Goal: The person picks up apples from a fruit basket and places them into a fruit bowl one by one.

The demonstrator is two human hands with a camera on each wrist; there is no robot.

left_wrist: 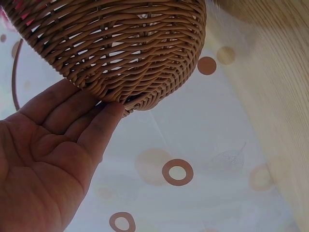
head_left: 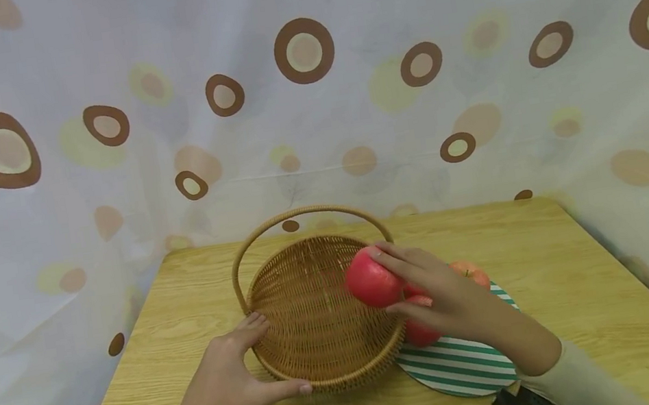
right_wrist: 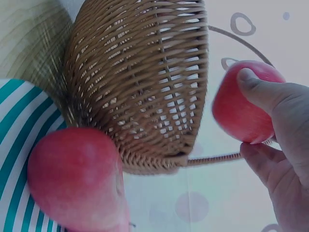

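A round wicker basket (head_left: 323,327) with an arched handle (head_left: 307,210) stands in the middle of the table, no fruit visible in it. My left hand (head_left: 224,376) rests against its left front rim, fingers and thumb spread; in the left wrist view the fairly straight fingers (left_wrist: 99,125) touch the woven wall. Above the basket's right side, my right hand (head_left: 443,293) pinches a red apple (head_left: 371,279) between thumb and fingers. The right wrist view shows this apple (right_wrist: 246,108) beside the basket rim. Another red apple (right_wrist: 75,179) lies below, on a green-and-white striped plate.
The striped plate (head_left: 460,370) sits right of the basket, holding more red apples (head_left: 420,334) and a paler orange-red fruit (head_left: 470,272), partly hidden by my right hand. The wooden table (head_left: 588,304) ends at a curtain (head_left: 313,121) patterned with circles.
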